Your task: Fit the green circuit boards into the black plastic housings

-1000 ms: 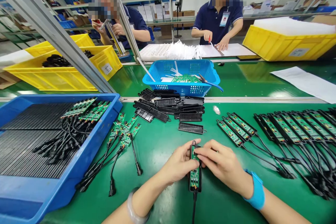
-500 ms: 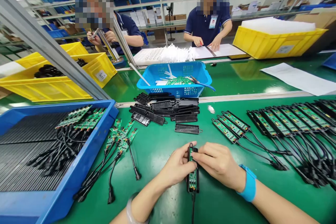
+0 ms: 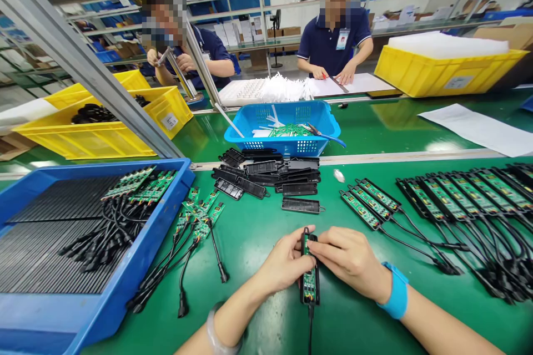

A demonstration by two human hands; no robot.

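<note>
Both my hands hold one small assembly on the green mat: a green circuit board in a black case (image 3: 310, 283) with a black cable running toward me. My left hand (image 3: 285, 263) grips its left side, fingers curled. My right hand (image 3: 348, 260), with a blue wristband, pinches the top end of the board. A pile of empty black cases (image 3: 270, 175) lies just beyond my hands. Loose boards with cables (image 3: 195, 222) lie to the left. Rows of boards seated in cases (image 3: 453, 197) lie to the right.
A blue tray (image 3: 83, 288) at left holds ribbed black sheets and more cabled boards. A blue basket (image 3: 283, 122) stands behind the cases. Yellow bins (image 3: 104, 127) sit at far left and far right. Two people work across the bench. A slanted metal bar (image 3: 83, 66) crosses the left.
My hands stay on the same assembly with almost no shift. The view has tilted slightly, so everything sits a little differently in frame.
</note>
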